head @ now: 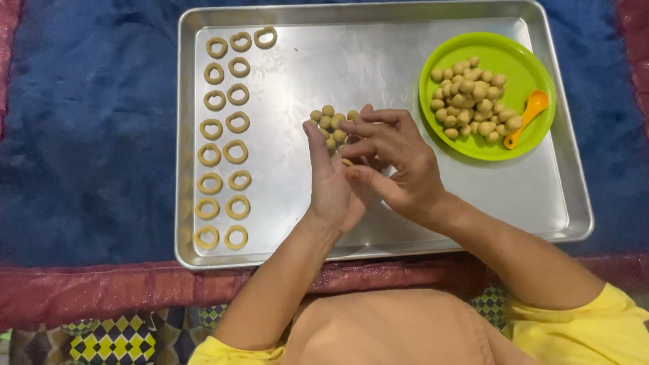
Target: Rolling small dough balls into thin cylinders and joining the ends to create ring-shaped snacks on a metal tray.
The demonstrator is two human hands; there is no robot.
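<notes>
Dough piece (347, 162): tiny tan bit caught between our two palms over the middle of the tray (378, 40); we only see a sliver of it poking out.
Left hand (331, 182): palm up, fingers straight and pressed together, acting as the flat bed.
Right hand (395, 159): laid across the left, fingers loosely curled and a bit fanned, rubbing the dough against the palm.
Rolling tip: we reckon light, even pressure keeps the rope the same thickness all along, so the ring closes clean like the others.
Loose balls (331, 122): small heap on the tray just beyond our fingertips, easy reach.
Finished rings (226, 135): two neat columns down the tray's left edge, a few more turning along the top-left corner.
Green plate (520, 61): round, lime, at the tray's right end, piled with more balls (473, 98); orange spoon (527, 116) rests at its right rim.
Packages, labels, signs: none that we can spot.
</notes>
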